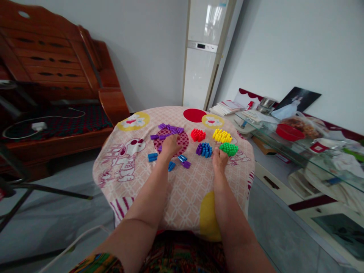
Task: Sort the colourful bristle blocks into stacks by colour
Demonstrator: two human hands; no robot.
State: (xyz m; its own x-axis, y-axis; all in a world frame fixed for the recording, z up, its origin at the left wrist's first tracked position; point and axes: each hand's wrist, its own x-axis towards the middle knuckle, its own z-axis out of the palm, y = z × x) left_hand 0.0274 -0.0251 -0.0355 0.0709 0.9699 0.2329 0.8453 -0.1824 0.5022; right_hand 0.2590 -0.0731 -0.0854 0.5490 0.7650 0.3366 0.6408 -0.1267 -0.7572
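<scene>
My left hand (171,145) is over the scattered purple peg-shaped plastic pieces (170,129); its thumb and fingers look apart, with nothing visible between them. Close by lie loose blue pieces (152,157) and a purple piece (185,164). My right hand (220,159) rests with curled fingers between a blue cluster (206,150) and a green cluster (229,149); whatever its fingers may hold is hidden. Several purple pieces stand at the left side of the blue cluster. Behind these are a red cluster (198,134) and a yellow cluster (222,135), packed in rows.
A patterned cloth (184,201) covers the round table. To the right, a glass-topped cabinet (273,148) carries papers, a red bowl (290,132) and bags. On the left is a wooden bench (57,72) with a white charger (39,126). A tall white appliance (201,72) stands behind.
</scene>
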